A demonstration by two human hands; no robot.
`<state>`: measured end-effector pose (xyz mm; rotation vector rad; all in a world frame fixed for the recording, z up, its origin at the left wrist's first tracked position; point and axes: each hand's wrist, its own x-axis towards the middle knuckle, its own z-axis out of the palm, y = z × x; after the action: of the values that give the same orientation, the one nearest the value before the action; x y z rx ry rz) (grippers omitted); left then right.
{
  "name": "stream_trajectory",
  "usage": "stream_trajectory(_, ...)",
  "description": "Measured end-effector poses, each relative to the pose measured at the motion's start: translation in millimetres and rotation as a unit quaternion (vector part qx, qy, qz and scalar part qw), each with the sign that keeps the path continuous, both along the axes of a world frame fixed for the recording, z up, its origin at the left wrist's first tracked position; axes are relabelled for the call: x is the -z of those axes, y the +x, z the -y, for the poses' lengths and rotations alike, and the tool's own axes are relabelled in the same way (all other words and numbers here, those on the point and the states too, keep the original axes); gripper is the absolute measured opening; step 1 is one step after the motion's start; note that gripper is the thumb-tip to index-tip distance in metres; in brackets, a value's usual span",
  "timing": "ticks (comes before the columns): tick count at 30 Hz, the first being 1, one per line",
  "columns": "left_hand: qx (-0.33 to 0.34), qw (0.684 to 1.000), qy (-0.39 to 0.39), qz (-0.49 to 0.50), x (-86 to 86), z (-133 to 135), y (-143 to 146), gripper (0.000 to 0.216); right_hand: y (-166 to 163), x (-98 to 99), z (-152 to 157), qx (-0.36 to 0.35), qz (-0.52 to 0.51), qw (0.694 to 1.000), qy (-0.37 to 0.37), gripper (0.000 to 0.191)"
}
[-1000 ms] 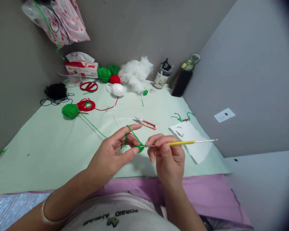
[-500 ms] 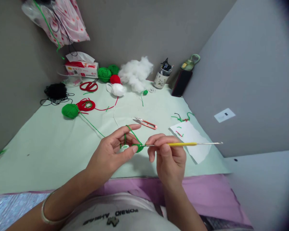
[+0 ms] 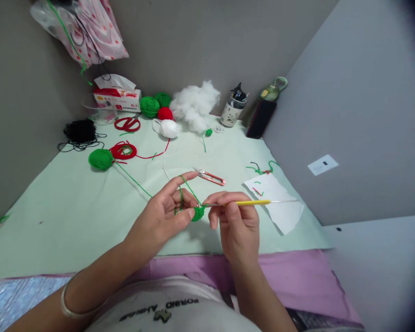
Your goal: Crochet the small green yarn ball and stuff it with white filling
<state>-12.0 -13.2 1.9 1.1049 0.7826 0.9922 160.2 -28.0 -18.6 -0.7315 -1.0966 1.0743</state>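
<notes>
My left hand (image 3: 166,210) pinches a small green crochet piece (image 3: 198,213) between thumb and fingers. Green yarn (image 3: 192,190) loops over its raised index finger and runs down to the piece. A strand leads back from that hand to the green yarn ball (image 3: 101,159) at the left. In my right hand (image 3: 238,221) is a crochet hook (image 3: 252,202) with a yellow grip, held like a pen. The hook's tip meets the top edge of the green piece. Just beyond my left fingertips lie orange thread snips (image 3: 212,178).
Red scissors (image 3: 127,124), black yarn (image 3: 79,132), a red yarn coil (image 3: 123,150), a tissue box (image 3: 117,99) and white stuffing (image 3: 195,106) sit toward the back. A pen cup (image 3: 232,113) and phone (image 3: 262,119) stand by the right wall. White paper (image 3: 280,207) holds yarn scraps.
My right hand and the hook have shifted left and slightly up, the hook tilting a little. My left index finger has moved slightly up and left. More of the green piece shows.
</notes>
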Motion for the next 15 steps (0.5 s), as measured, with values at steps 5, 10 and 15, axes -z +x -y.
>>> stream_trajectory(5,0.017,1.000,-0.007,-0.002,0.0,0.6,-1.2,0.060,-1.7,-3.7,-4.3,-0.017,-0.053,0.998,-0.032,0.019)
stream_trajectory(10,0.009,1.000,0.005,-0.026,-1.9,1.5,-0.9,0.054,0.7,-4.8,-5.8,-0.030,-0.044,0.998,-0.042,0.024)
stream_trajectory(15,0.002,0.999,0.022,-0.047,-2.8,1.7,-0.4,0.055,5.4,-5.7,-5.1,-0.036,0.001,0.999,-0.007,0.024)
